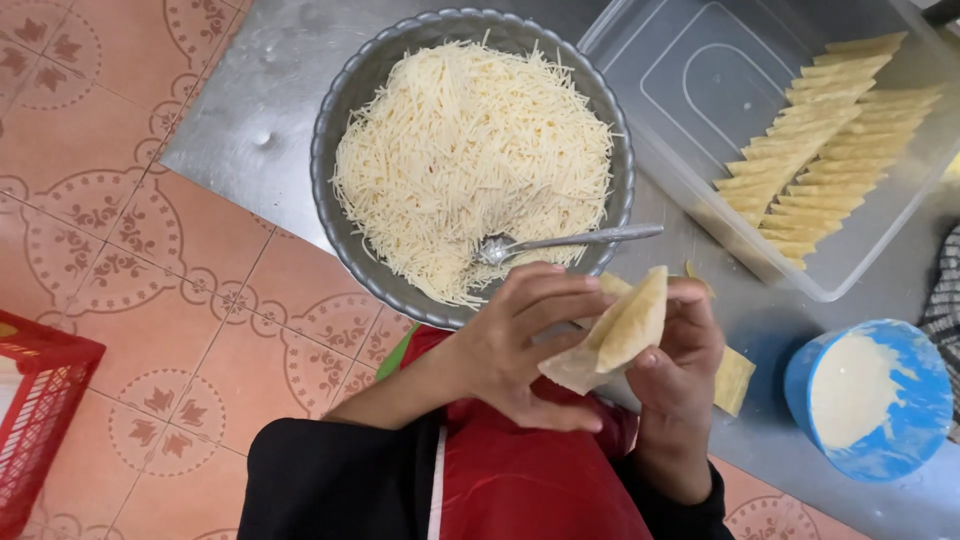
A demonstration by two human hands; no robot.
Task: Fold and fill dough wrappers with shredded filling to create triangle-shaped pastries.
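Both of my hands hold a pale folded pastry wrapper (620, 330) shaped into a cone, just in front of my red apron. My left hand (525, 345) cups it from the left with fingers stretched over its base. My right hand (680, 365) pinches its right side with thumb and fingers. Directly beyond them sits a grey metal bowl (352, 95) heaped with shredded pale cheese (470, 150), with a metal spoon (570, 240) resting in it, handle pointing right.
A clear plastic tub (700, 80) at the far right holds rows of folded triangular pastries (825, 140). A blue bowl (915, 440) of white paste stands near right. Flat wrappers (735, 380) lie on the steel table (250, 110). A red crate (35, 410) sits on the tiled floor.
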